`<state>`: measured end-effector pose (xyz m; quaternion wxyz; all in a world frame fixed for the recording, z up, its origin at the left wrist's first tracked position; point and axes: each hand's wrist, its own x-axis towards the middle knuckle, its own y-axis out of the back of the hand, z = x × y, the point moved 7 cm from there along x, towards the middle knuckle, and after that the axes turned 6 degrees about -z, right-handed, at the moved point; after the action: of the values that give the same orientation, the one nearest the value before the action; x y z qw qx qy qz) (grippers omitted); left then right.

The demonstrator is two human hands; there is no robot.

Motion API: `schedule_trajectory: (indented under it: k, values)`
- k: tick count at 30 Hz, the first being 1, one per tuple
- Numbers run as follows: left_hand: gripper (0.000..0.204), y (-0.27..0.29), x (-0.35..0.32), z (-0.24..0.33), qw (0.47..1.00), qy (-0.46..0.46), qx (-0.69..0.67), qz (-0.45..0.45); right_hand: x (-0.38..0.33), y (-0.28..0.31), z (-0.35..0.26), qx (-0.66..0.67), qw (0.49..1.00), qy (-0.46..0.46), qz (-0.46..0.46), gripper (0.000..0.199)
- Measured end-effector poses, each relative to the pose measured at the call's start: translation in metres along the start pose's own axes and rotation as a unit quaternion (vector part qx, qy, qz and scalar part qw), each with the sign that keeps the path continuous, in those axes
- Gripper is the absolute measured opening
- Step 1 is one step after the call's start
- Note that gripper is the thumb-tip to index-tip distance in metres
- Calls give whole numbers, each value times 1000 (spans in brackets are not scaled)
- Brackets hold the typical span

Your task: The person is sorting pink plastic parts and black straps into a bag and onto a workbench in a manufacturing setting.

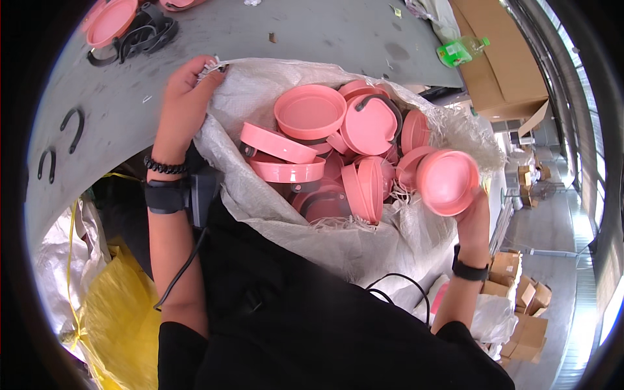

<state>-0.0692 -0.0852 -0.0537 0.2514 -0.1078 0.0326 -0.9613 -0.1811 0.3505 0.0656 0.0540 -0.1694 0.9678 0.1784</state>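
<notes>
A white woven sack gapes in front of me, filled with pink round plastic lids, some with dark grey loop handles. My left hand is closed on the frayed rim of the sack at its left corner. At the sack's right side, my right hand grips a pink lid by its lower right edge, with the hollow side turned up toward me. Its fingers are partly hidden behind the lid. The lids deeper in the sack are covered by those on top.
On the grey table lie more pink lids, a pile of dark grey handles and two loose handles. A green-labelled bottle rests near an open cardboard box. A yellow bag stands at lower left.
</notes>
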Motion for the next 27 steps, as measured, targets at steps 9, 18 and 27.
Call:
schedule_trajectory:
  k: [9, 18, 27]
  values:
    - [6, -7, -8, 12, 998, -34, -42, -18, 75, 2, 23, 88, 993, 72, 33, 32]
    - [7, -13, 0, 8, 996, -59, -47, -42, 50, 96, 51, -96, 987, -124, 44, 28]
    - [17, 4, -6, 21, 975, -165, 131, 70, 57, 121, 45, -825, 515, -7, -233, 28]
